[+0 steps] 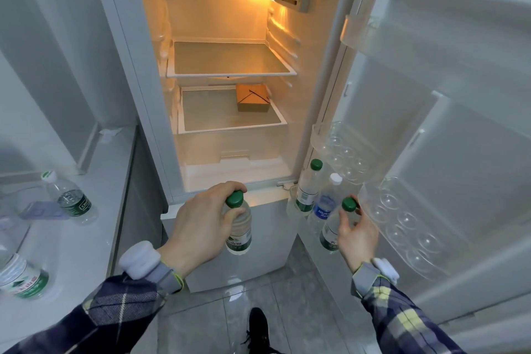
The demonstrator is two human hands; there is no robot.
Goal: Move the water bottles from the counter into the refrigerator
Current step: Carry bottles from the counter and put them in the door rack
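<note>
The refrigerator [313, 112] stands open, lit inside. My left hand [198, 227] grips a green-capped water bottle [240, 233] by its neck, in front of the fridge's lower edge. My right hand [357, 236] holds a second green-capped bottle [333, 227] at the lower door rack. In that rack stand a green-capped bottle [309, 187] and a white-capped blue-label bottle [326, 204]. On the counter [94, 210] at left stand a white-capped bottle [70, 198] and a bigger bottle [21, 279] near the front.
A brown cardboard box [253, 98] sits on the second glass shelf. The top glass shelf [230, 62] holds nothing. Clear egg trays [402, 218] hang on the open door [459, 123] at right. A purple flat object [43, 210] lies on the counter. My dark shoe [258, 327] is on the tiled floor.
</note>
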